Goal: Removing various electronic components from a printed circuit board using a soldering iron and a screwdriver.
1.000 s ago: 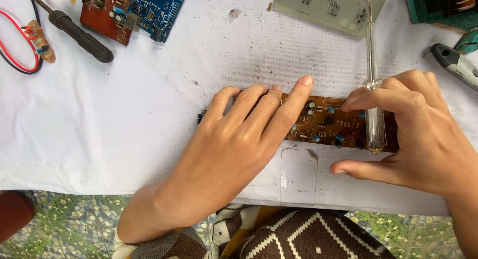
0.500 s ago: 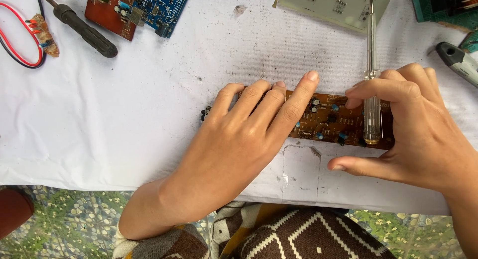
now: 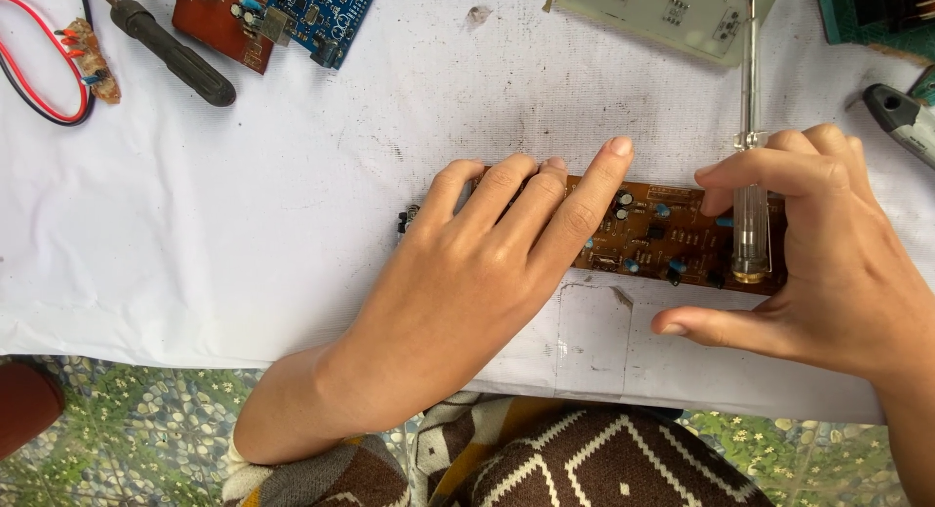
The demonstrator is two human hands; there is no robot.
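A long brown circuit board [image 3: 672, 239] with small blue and black parts lies on the white sheet near the table's front edge. My left hand [image 3: 487, 263] lies flat on its left half and holds it down, fingers stretched out side by side. My right hand [image 3: 828, 263] curls over the board's right end. Its index finger crosses the clear handle of a screwdriver [image 3: 752, 234], and the thumb is stretched out below the board. The screwdriver's metal shaft runs straight away from me. The board's right end is hidden under my fingers.
At the far left lie a black-handled tool [image 3: 170, 51], red and black wires [image 3: 44, 78] and a red-brown and blue circuit board [image 3: 282, 15]. A pale board [image 3: 662, 10] lies at the far middle. At the far right sit a green device [image 3: 877, 10] and a grey tool [image 3: 906, 117].
Both hands keep their places on the board. The screwdriver handle sits slightly higher across the board than before, and the view has shifted a little.
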